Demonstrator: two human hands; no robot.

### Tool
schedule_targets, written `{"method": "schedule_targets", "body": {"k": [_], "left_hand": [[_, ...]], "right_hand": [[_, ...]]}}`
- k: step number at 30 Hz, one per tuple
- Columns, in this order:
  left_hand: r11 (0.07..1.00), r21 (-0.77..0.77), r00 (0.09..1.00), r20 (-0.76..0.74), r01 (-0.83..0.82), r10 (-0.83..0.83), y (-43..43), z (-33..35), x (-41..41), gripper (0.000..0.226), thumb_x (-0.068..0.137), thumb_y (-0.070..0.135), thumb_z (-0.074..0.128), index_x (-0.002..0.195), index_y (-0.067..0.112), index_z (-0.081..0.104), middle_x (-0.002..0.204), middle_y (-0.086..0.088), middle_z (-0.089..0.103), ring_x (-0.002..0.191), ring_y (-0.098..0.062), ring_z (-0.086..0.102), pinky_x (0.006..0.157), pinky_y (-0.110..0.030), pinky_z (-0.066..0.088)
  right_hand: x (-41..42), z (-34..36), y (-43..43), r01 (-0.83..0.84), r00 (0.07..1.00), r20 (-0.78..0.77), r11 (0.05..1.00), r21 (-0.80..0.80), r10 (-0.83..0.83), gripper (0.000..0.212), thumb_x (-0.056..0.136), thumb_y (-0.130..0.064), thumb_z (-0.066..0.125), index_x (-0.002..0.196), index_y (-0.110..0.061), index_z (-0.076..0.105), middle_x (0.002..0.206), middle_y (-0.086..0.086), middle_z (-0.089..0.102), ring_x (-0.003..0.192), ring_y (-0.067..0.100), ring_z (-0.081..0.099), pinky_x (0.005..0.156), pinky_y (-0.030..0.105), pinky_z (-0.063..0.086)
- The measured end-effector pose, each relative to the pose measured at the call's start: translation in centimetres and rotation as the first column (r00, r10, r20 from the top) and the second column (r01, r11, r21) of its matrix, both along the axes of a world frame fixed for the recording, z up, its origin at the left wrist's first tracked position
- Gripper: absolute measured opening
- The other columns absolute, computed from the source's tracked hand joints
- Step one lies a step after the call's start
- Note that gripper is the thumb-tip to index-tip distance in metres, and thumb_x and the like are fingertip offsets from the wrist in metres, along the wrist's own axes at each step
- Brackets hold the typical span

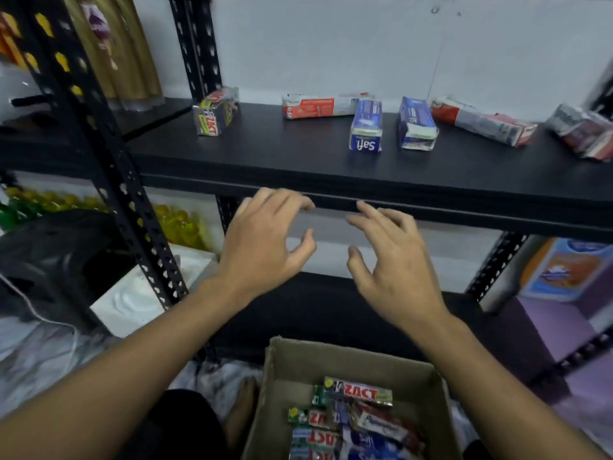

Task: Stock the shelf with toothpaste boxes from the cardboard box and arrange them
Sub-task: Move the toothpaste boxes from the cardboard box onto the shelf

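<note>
Black metal rack against a white wall here, with the top shelf board running across the upper half of my view. Progress check: six toothpaste boxes are up there so far, and they're scattered, not arranged. At the far left there's a ZACT box pointing end-on. Right of it a red-and-white box lies sideways along the back. Then come a blue Safi box and a second blue box, both end-on and slightly askew. After that there's a crumpled-looking red-and-grey box lying diagonal, and one more box at the right edge that's too blurred to read. Down near me the cardboard box is open with a good pile of toothpaste boxes inside, mostly ZACT and some blue ones, so I'd say stocking is well short of halfway. Both hands are empty. The left hand and right hand hover side by side just in front of the shelf's front lip, above the cardboard box, with fingers spread and loosely bent, touching nothing as far as I can see. What's left, by my read, is emptying the pile, then straightening the lot into a proper row.
</note>
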State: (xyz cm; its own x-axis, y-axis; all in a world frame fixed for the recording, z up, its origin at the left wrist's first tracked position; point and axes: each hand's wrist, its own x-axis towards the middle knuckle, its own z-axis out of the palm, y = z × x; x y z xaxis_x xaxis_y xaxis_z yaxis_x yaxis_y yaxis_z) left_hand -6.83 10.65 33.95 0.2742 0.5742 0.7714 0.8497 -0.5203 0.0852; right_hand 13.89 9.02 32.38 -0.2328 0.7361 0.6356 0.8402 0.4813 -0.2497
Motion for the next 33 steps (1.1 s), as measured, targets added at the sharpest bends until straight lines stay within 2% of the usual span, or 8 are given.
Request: {"method": "schedule_targets", "body": {"k": [6, 11, 17, 20, 22, 27, 29, 33], "left_hand": [[0.923, -0.385, 0.997, -0.069, 0.006, -0.035, -1.3, -12.5, 1.1, 0.026, 0.086, 0.032, 0.059, 0.109, 0.02, 0.063, 0.109, 0.005, 0.063, 0.097, -0.019, 0.057, 0.081, -0.039, 0.048], [0.738, -0.674, 0.987, -0.141, -0.035, -0.081, -3.7, -22.4, 2.3, 0.033, 0.081, 0.033, 0.059, 0.111, 0.021, 0.066, 0.112, 0.004, 0.065, 0.099, -0.022, 0.061, 0.084, -0.04, 0.05], [0.513, -0.848, 0.96, -0.24, -0.133, -0.147, -5.8, -30.5, 3.8, 0.037, 0.092, 0.038, 0.059, 0.126, 0.023, 0.058, 0.125, 0.003, 0.06, 0.111, -0.018, 0.057, 0.096, -0.036, 0.046], [0.389, -0.905, 0.962, -0.239, -0.172, -0.131, -6.3, -34.5, 3.9, 0.041, 0.09, 0.04, 0.061, 0.128, 0.024, 0.058, 0.126, 0.001, 0.061, 0.111, -0.02, 0.058, 0.092, -0.035, 0.049], [0.3, -0.938, 0.971, -0.214, -0.174, -0.106, -6.6, -36.8, 3.9, 0.041, 0.09, 0.041, 0.063, 0.126, 0.024, 0.059, 0.124, 0.0, 0.063, 0.108, -0.02, 0.06, 0.09, -0.035, 0.051], [0.103, -0.981, 0.983, -0.17, -0.163, -0.067, -7.5, -41.3, 3.3, 0.043, 0.09, 0.04, 0.066, 0.128, 0.022, 0.057, 0.124, -0.002, 0.066, 0.107, -0.017, 0.064, 0.092, -0.036, 0.053], [0.098, -0.982, 0.986, -0.167, -0.163, -0.027, -7.3, -42.6, 2.8, 0.048, 0.089, 0.038, 0.068, 0.131, 0.02, 0.054, 0.129, -0.004, 0.062, 0.113, -0.02, 0.06, 0.097, -0.039, 0.051], [0.15, -0.966, 0.974, -0.197, -0.212, 0.111, -6.1, -44.6, 2.5, 0.061, 0.086, 0.032, 0.071, 0.14, 0.014, 0.046, 0.143, -0.009, 0.046, 0.13, -0.027, 0.044, 0.109, -0.042, 0.04]], "right_hand": [[3.0, -10.5, -1.4, 0.058, 0.998, 0.006, 0.939, -0.338, -0.06, 0.048, 0.09, -0.021, 0.062, 0.138, -0.022, 0.055, 0.147, 0.001, 0.049, 0.13, 0.025, 0.039, 0.107, 0.043, 0.041], [5.7, -19.0, -2.8, 0.106, 0.991, 0.13, 0.788, -0.606, -0.034, 0.053, 0.091, -0.022, 0.062, 0.143, -0.024, 0.05, 0.147, 0.005, 0.049, 0.129, 0.031, 0.044, 0.108, 0.041, 0.04], [8.0, -26.9, -4.1, 0.159, 0.978, 0.21, 0.629, -0.761, 0.007, 0.045, 0.088, -0.027, 0.063, 0.133, -0.027, 0.056, 0.118, 0.003, 0.069, 0.104, 0.03, 0.063, 0.086, 0.039, 0.054], [9.0, -30.9, -5.1, 0.151, 0.984, 0.176, 0.47, -0.87, 0.011, 0.049, 0.087, -0.024, 0.064, 0.134, -0.032, 0.055, 0.116, 0.0, 0.07, 0.099, 0.023, 0.067, 0.086, 0.037, 0.056], [9.7, -33.6, -6.0, 0.151, 0.987, 0.162, 0.361, -0.92, 0.001, 0.047, 0.088, -0.02, 0.065, 0.134, -0.027, 0.057, 0.125, 0.002, 0.067, 0.108, 0.024, 0.065, 0.093, 0.037, 0.054], [11.3, -38.2, -8.1, 0.127, 0.977, 0.103, 0.12, -0.985, -0.189, 0.049, 0.091, -0.018, 0.066, 0.138, -0.018, 0.055, 0.135, 0.005, 0.059, 0.118, 0.026, 0.06, 0.1, 0.031, 0.046], [11.8, -39.4, -8.3, 0.169, 0.957, 0.118, 0.177, -0.97, -0.266, 0.041, 0.092, -0.019, 0.064, 0.133, -0.021, 0.06, 0.128, 0.007, 0.065, 0.108, 0.026, 0.065, 0.094, 0.03, 0.05], [12.0, -39.8, -6.6, 0.262, 0.887, 0.052, 0.408, -0.875, -0.458, 0.026, 0.091, -0.015, 0.062, 0.117, -0.014, 0.067, 0.109, 0.01, 0.069, 0.094, 0.026, 0.067, 0.084, 0.033, 0.053]]}}
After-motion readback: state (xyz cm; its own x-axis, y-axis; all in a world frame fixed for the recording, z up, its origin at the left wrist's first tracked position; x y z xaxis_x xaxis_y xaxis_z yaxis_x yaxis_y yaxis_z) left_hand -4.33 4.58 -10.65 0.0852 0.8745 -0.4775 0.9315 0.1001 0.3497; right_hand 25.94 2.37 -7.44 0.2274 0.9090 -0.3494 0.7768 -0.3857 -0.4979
